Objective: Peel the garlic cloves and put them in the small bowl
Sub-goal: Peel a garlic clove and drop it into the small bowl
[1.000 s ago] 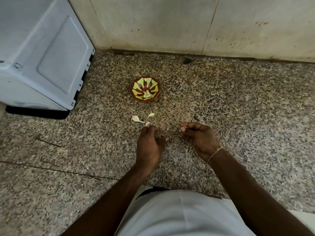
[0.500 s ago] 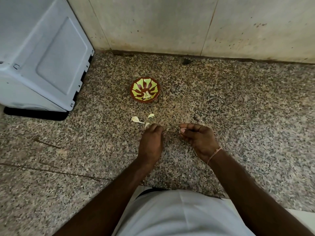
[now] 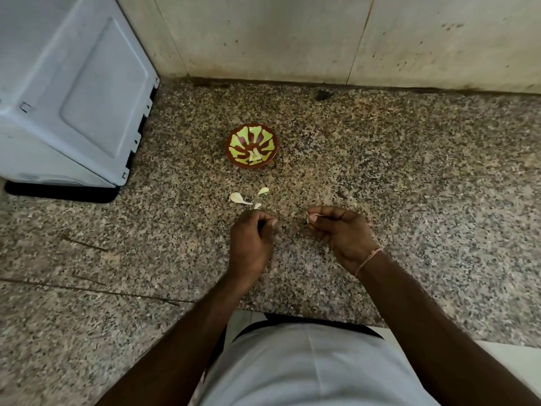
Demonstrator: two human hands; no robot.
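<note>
- The small round red-brown bowl [image 3: 251, 146] with pale green petal-shaped marks stands on the speckled granite counter [image 3: 409, 177], at about 12 o'clock from the two hands and well apart from them.
- A few pale peeled garlic cloves [image 3: 255, 155] lie in the bowl near its 6 o'clock rim.
- Three pale, thin garlic skins [image 3: 237, 198] lie on the counter between the bowl and the left hand; the nearest one sits just beside that hand's knuckles at 12 o'clock.
- The left hand [image 3: 252, 238] hangs over the counter with fingers curled inward, thumb tip against them; whether anything is held inside cannot be told.
- The right hand [image 3: 341, 234], at 3 o'clock from the left and apart from it, is curled, and its thumb and forefinger pinch a small pale garlic clove [image 3: 311, 215] at the fingertips.
- A thin pinkish thread band [image 3: 369, 257] circles the right wrist.
- A pale grey boxy appliance [image 3: 73, 92] stands at 10 o'clock, against the beige tiled wall [image 3: 263, 33].
</note>
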